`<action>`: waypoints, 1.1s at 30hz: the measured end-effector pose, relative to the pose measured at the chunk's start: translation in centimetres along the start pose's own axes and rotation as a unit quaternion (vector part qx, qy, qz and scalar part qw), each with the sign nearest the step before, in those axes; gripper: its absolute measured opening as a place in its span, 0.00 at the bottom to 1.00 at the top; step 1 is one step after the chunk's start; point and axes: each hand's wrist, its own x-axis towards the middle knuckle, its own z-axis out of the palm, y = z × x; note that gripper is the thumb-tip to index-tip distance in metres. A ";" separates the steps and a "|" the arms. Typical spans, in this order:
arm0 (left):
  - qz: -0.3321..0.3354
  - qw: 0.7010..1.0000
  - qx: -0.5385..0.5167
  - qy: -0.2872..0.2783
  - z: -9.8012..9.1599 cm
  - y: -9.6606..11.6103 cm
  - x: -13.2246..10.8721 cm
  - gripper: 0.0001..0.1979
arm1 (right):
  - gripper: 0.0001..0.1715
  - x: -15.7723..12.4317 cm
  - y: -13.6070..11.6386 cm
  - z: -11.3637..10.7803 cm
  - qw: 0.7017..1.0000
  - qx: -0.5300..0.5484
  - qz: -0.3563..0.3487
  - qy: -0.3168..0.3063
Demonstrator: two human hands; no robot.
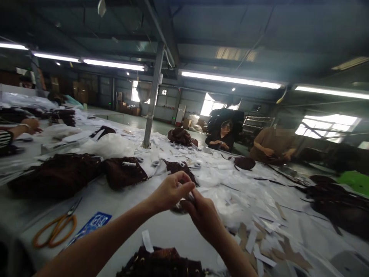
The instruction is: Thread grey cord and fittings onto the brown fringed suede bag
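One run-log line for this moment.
left hand: fingers curled, grip unclear | right hand: seems holding small shiny item | near body: dark brown bundle | left side: scissors, blue packet

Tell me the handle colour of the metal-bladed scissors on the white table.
The looped handles are orange, best seen in the head view.

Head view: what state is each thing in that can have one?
Orange-handled metal scissors: lying, blades apparently closed
Long white tube lights: lit
Blue printed packet: lying flat, seal unclear
Left hand: fingers curled
Right hand: fingers curled
Small shiny item: between the hands, mostly hidden
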 end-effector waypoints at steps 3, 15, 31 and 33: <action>0.002 0.973 -0.197 0.120 1.5 -0.6 0.6 0.21 | 0.19 0.1 -0.4 0.9 0.987 0.154 0.021 0.035; -0.061 0.993 0.062 -0.084 0.0 -1.8 0.4 0.15 | 0.17 -1.5 1.9 2.1 0.998 0.042 0.002 -0.051; -0.040 0.999 -0.018 -0.023 2.5 -2.3 1.7 0.15 | 0.13 -0.8 3.6 -1.1 0.996 0.041 0.009 -0.074; -0.055 0.987 -0.148 0.042 3.6 -2.5 2.0 0.17 | 0.15 -0.6 3.5 -0.9 0.990 0.129 0.010 -0.054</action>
